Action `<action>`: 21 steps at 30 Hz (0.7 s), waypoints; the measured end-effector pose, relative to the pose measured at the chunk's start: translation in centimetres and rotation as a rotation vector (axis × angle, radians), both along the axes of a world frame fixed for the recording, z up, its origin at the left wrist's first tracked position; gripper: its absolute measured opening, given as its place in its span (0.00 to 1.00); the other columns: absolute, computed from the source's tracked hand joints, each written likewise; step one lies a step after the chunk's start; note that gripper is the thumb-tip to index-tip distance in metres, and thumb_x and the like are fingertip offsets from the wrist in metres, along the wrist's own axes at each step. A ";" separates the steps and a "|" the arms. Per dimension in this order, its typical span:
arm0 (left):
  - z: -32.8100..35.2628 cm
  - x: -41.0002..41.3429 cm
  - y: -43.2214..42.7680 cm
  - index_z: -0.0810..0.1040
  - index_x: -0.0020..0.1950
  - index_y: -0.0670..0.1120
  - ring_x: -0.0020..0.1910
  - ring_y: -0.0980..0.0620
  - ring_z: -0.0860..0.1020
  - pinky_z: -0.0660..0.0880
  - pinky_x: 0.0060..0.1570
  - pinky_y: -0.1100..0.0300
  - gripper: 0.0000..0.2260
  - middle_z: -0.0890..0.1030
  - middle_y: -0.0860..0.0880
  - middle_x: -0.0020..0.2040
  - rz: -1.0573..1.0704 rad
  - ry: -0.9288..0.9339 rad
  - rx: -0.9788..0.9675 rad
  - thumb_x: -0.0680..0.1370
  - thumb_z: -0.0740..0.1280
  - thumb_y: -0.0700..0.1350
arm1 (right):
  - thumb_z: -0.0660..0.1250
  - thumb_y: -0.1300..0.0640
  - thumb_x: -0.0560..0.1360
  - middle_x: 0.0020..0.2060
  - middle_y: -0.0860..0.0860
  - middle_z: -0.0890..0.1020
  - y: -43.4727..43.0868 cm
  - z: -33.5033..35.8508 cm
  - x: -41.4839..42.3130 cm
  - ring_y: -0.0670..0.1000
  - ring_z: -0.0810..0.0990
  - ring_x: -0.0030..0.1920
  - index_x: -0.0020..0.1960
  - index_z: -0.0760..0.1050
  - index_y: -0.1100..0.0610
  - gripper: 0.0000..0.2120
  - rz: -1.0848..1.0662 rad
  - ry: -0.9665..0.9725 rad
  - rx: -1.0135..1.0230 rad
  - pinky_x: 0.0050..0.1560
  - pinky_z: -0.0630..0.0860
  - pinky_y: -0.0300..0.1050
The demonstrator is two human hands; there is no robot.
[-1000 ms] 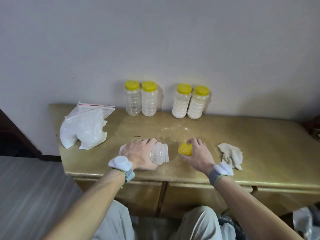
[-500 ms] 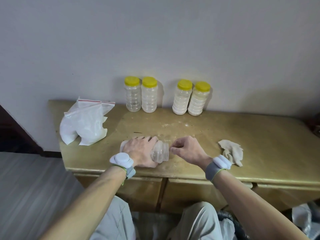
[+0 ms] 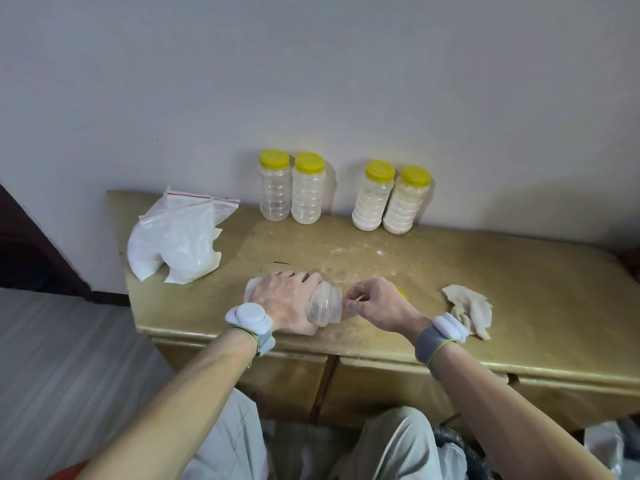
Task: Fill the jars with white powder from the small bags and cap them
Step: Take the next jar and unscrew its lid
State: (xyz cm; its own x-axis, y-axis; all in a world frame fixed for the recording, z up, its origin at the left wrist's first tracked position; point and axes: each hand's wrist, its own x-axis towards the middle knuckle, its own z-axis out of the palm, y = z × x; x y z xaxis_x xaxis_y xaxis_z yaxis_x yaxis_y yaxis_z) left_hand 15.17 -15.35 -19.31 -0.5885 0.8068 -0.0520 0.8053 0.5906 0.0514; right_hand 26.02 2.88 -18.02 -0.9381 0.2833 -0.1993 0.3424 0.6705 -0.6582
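A clear plastic jar [image 3: 323,304] lies on its side on the gold table [image 3: 519,271], its open mouth pointing right. My left hand [image 3: 284,306] grips its body from above. My right hand [image 3: 377,304] is at the mouth, thumb and fingertips pinching at the rim. A sliver of the yellow cap [image 3: 401,291] shows just behind that hand; I cannot tell whether it lies on the table. Zip bags of white powder [image 3: 180,244] sit at the table's left end.
Several yellow-capped jars stand along the wall: two nearly clear ones [image 3: 291,192] and two holding white powder [image 3: 389,204]. A crumpled cloth [image 3: 469,310] lies to the right of my right hand. Powder dust speckles the tabletop. Drawers sit below the front edge.
My right hand, which held the yellow cap out to the right, has moved left to the jar's mouth. The left hand and the jar have stayed put.
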 end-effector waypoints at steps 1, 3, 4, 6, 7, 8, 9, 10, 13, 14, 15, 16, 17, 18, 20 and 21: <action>0.0 0.0 0.0 0.66 0.64 0.55 0.56 0.48 0.77 0.72 0.56 0.52 0.32 0.77 0.54 0.58 -0.001 0.001 -0.002 0.65 0.67 0.66 | 0.71 0.55 0.75 0.40 0.47 0.86 0.0 0.0 0.0 0.48 0.84 0.44 0.46 0.84 0.54 0.04 0.002 -0.002 -0.006 0.46 0.80 0.42; 0.0 0.0 0.0 0.66 0.64 0.54 0.56 0.48 0.77 0.71 0.56 0.53 0.31 0.77 0.54 0.57 0.000 0.012 -0.002 0.66 0.68 0.66 | 0.70 0.55 0.75 0.39 0.46 0.86 0.0 0.0 0.1 0.47 0.84 0.44 0.45 0.84 0.54 0.04 0.010 0.000 -0.004 0.46 0.80 0.41; -0.1 0.0 0.0 0.66 0.64 0.54 0.55 0.48 0.77 0.70 0.55 0.53 0.31 0.77 0.54 0.57 -0.001 0.017 0.002 0.65 0.68 0.66 | 0.70 0.55 0.76 0.39 0.45 0.85 0.0 0.0 0.0 0.47 0.84 0.44 0.46 0.84 0.54 0.04 0.014 0.000 -0.005 0.46 0.80 0.40; -0.1 0.0 0.1 0.66 0.63 0.54 0.55 0.48 0.77 0.71 0.55 0.52 0.31 0.78 0.54 0.57 0.000 0.021 0.007 0.65 0.68 0.66 | 0.70 0.55 0.76 0.37 0.43 0.84 -0.1 0.1 0.0 0.47 0.84 0.44 0.46 0.83 0.54 0.04 0.015 -0.001 -0.008 0.44 0.78 0.37; -0.2 0.0 0.1 0.66 0.63 0.54 0.55 0.48 0.77 0.71 0.56 0.52 0.31 0.78 0.54 0.56 0.002 0.020 0.006 0.65 0.68 0.66 | 0.70 0.55 0.77 0.38 0.43 0.84 -0.1 0.2 0.0 0.46 0.84 0.44 0.46 0.83 0.53 0.04 0.018 -0.003 -0.006 0.44 0.78 0.37; -0.2 0.0 0.1 0.66 0.63 0.54 0.55 0.48 0.77 0.71 0.56 0.52 0.31 0.78 0.54 0.56 0.004 0.017 0.005 0.65 0.68 0.66 | 0.70 0.55 0.77 0.38 0.43 0.84 -0.1 0.2 0.1 0.46 0.84 0.44 0.46 0.83 0.53 0.04 0.022 -0.006 -0.001 0.45 0.78 0.38; -0.2 0.0 0.1 0.66 0.63 0.54 0.55 0.48 0.77 0.71 0.56 0.52 0.31 0.77 0.54 0.56 0.006 0.016 0.003 0.65 0.68 0.66 | 0.70 0.55 0.77 0.39 0.43 0.84 -0.1 0.2 0.1 0.47 0.84 0.44 0.46 0.83 0.53 0.04 0.027 -0.009 0.004 0.47 0.79 0.40; -0.2 0.0 0.1 0.66 0.63 0.55 0.55 0.48 0.77 0.71 0.56 0.52 0.31 0.77 0.54 0.56 0.006 0.017 0.002 0.65 0.67 0.66 | 0.70 0.55 0.77 0.40 0.44 0.85 -0.1 0.2 0.1 0.47 0.84 0.45 0.47 0.83 0.53 0.04 0.029 -0.012 0.007 0.48 0.80 0.41; -0.3 -0.1 0.1 0.66 0.63 0.54 0.55 0.49 0.77 0.71 0.56 0.52 0.31 0.77 0.54 0.56 0.002 0.017 0.004 0.65 0.68 0.66 | 0.69 0.54 0.77 0.40 0.44 0.85 -0.1 0.2 0.2 0.47 0.84 0.45 0.47 0.83 0.53 0.05 0.028 -0.015 0.011 0.50 0.81 0.43; -0.3 -0.1 0.1 0.66 0.63 0.54 0.54 0.49 0.77 0.71 0.56 0.52 0.31 0.77 0.54 0.56 0.004 0.012 0.006 0.65 0.68 0.65 | 0.69 0.54 0.77 0.40 0.44 0.85 -0.1 0.2 0.2 0.47 0.84 0.45 0.46 0.83 0.53 0.05 0.029 -0.014 0.022 0.49 0.81 0.43; -0.4 -0.2 0.2 0.66 0.63 0.54 0.55 0.49 0.77 0.71 0.56 0.52 0.31 0.77 0.54 0.56 0.007 0.006 0.006 0.64 0.68 0.65 | 0.69 0.53 0.77 0.40 0.43 0.84 -0.1 0.2 0.2 0.47 0.84 0.45 0.45 0.82 0.52 0.05 0.032 -0.015 0.039 0.49 0.81 0.44; -0.4 -0.2 0.2 0.66 0.62 0.55 0.55 0.49 0.77 0.71 0.56 0.52 0.31 0.77 0.54 0.56 0.011 0.003 0.004 0.64 0.68 0.65 | 0.69 0.53 0.77 0.39 0.43 0.84 -0.2 0.2 0.1 0.47 0.84 0.45 0.45 0.82 0.51 0.05 0.035 -0.018 0.061 0.49 0.80 0.44; -0.4 -0.2 0.2 0.66 0.62 0.55 0.55 0.49 0.77 0.71 0.56 0.52 0.31 0.77 0.54 0.57 0.014 0.001 0.000 0.64 0.68 0.65 | 0.68 0.52 0.77 0.39 0.44 0.84 -0.3 0.3 0.1 0.48 0.83 0.45 0.46 0.82 0.51 0.05 0.035 -0.020 0.081 0.49 0.80 0.44; -0.4 -0.1 0.2 0.66 0.62 0.55 0.55 0.49 0.77 0.71 0.57 0.52 0.31 0.77 0.55 0.57 0.018 -0.001 0.000 0.64 0.68 0.65 | 0.68 0.52 0.77 0.39 0.44 0.84 -0.4 0.4 0.1 0.49 0.83 0.45 0.46 0.83 0.52 0.06 0.033 -0.023 0.097 0.49 0.80 0.44; -0.2 0.1 0.2 0.66 0.63 0.55 0.55 0.49 0.77 0.71 0.56 0.53 0.31 0.77 0.55 0.57 0.024 0.006 -0.001 0.64 0.68 0.65 | 0.67 0.54 0.77 0.40 0.47 0.84 -0.5 0.7 0.0 0.50 0.83 0.44 0.46 0.83 0.53 0.06 0.040 -0.028 0.115 0.46 0.78 0.43; 0.0 0.2 0.2 0.66 0.63 0.55 0.56 0.50 0.76 0.70 0.55 0.54 0.31 0.77 0.56 0.57 0.029 0.012 -0.002 0.65 0.68 0.65 | 0.67 0.54 0.77 0.40 0.47 0.84 -0.5 0.8 -0.1 0.50 0.82 0.43 0.46 0.83 0.53 0.06 0.047 -0.033 0.117 0.45 0.76 0.42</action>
State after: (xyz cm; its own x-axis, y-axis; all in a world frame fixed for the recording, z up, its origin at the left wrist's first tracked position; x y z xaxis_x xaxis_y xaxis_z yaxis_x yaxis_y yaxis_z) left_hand 15.33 -15.18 -19.33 -0.6119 0.7896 -0.0463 0.7886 0.6136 0.0405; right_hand 25.91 2.37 -17.24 -0.9444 0.2624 -0.1980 0.3287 0.7581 -0.5632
